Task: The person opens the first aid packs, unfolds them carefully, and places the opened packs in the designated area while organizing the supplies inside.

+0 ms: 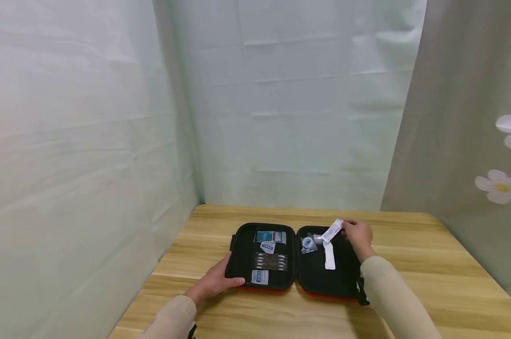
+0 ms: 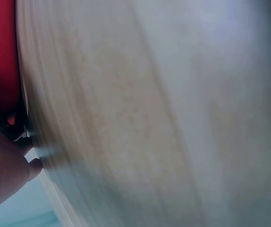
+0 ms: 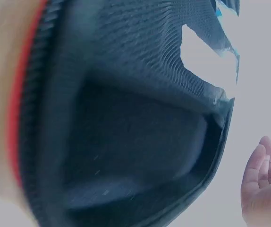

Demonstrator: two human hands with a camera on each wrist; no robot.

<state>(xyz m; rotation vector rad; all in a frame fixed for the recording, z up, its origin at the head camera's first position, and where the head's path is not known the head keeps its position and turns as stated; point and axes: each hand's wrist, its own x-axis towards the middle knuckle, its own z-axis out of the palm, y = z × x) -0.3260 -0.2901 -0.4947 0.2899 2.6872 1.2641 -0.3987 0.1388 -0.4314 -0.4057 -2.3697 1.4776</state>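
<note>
An unfolded black first-aid case (image 1: pixel 241 235) with red outer edging lies on the table. My left hand (image 1: pixel 216 281) grips its near left corner, with the thumb along the front edge; the left wrist view shows this hand (image 2: pixel 5 165) beside the red side. Above the right half, my right hand (image 1: pixel 359 235) pinches a narrow white printed packet (image 1: pixel 332 230) by its upper end. Another white strip (image 1: pixel 329 256) lies just below that packet. In the right wrist view, my right hand (image 3: pixel 265 184) shows at the right edge, its pinch out of sight.
Cotton swabs (image 1: pixel 271 261) in a clear sleeve, blue-and-white sachets (image 1: pixel 260 277) and a teal packet (image 1: pixel 265 237) sit in the left half. A bagged white roll (image 1: pixel 308 243) lies in the right half. Curtains (image 1: pixel 297 117) surround the wooden table (image 1: pixel 433 263).
</note>
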